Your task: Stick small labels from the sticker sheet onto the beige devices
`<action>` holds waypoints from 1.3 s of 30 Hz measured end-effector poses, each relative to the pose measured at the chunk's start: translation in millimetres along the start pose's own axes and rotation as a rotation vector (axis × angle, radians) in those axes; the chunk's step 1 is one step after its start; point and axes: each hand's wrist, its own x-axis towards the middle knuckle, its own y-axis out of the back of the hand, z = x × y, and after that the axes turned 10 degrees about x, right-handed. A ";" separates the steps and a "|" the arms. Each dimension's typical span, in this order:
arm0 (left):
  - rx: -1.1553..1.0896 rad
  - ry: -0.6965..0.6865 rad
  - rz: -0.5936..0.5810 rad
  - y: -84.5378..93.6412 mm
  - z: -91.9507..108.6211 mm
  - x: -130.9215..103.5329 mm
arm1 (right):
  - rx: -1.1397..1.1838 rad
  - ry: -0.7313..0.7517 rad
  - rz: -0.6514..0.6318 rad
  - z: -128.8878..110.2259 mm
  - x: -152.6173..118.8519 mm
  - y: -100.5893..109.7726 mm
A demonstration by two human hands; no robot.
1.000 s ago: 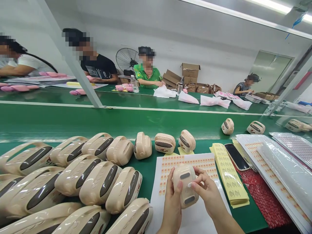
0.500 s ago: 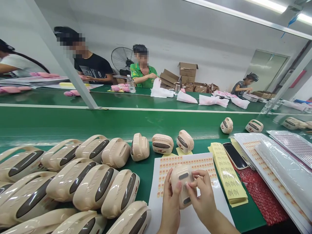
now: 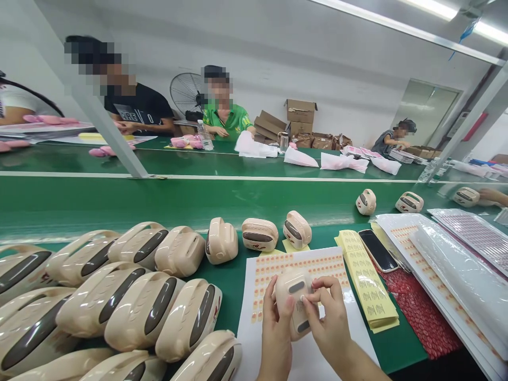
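My left hand [image 3: 278, 323] grips a beige plastic handled device [image 3: 292, 304] by its side, with the underside turned up. Two grey oval pads and small dark print show on that face. At its right side is my right hand [image 3: 327, 312], thumb and index finger pinched together against the surface by the print. Whatever lies in that pinch is too small to make out. Beneath both hands lies a white sheet [image 3: 254, 280] with rows of small orange stickers. A yellow label strip [image 3: 369, 286] with printed text rests to the right.
Many similar beige devices [image 3: 188, 317] crowd the left of the green table. A phone [image 3: 378, 250], red bubble wrap [image 3: 420, 307] and plastic-covered sheets [image 3: 456, 275] lie at the right. Co-workers sit across the bench; another person's hand [image 3: 494, 196] touches a device at far right.
My hands keep nearly the same pose on the device. The view has shifted slightly. Another person's hand has appeared at the far right; the co-worker in green has lowered a hand.
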 end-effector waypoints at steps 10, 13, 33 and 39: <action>-0.452 0.258 -0.297 11.7 -10.9 6.1 | -0.012 -0.273 -0.015 19.0 7.9 21.3; -0.553 0.220 -0.562 21.6 -22.3 8.2 | -0.007 -0.424 -0.142 30.5 2.6 23.4; 0.405 0.015 -0.594 24.0 -82.5 33.0 | -1.221 -0.156 -0.008 43.3 172.2 47.7; 0.432 -0.061 -0.620 27.4 -86.5 35.1 | -1.220 -0.172 -0.078 65.3 172.6 41.2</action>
